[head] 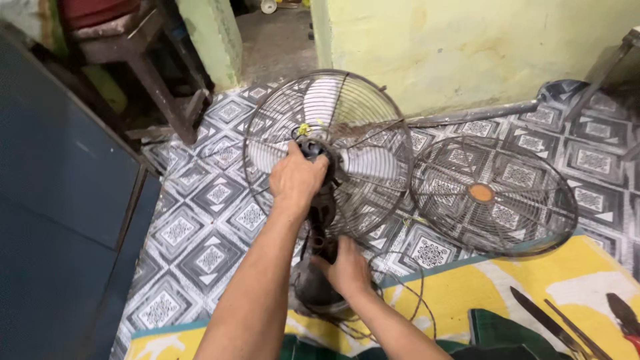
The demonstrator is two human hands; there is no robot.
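An old fan lies on the patterned floor, its rear wire guard (390, 193) and pale blades (321, 100) facing up. My left hand (295, 179) is closed over the dark hub at the middle of the blades. My right hand (348, 268) grips the fan's dark neck just above the round base (308, 288). The detached front guard (493, 195), with an orange centre cap, lies flat to the right of the fan and touches its rim. A thin cord (419, 293) loops from the base over the mat.
A yellow and green mat (533, 280) covers the near floor, with a long blade (541, 319) and red-handled pliers (627, 319) on it. A blue cabinet (60, 200) stands at left, a wooden stool (143, 60) behind it. A metal pipe (473, 113) lies along the yellow wall.
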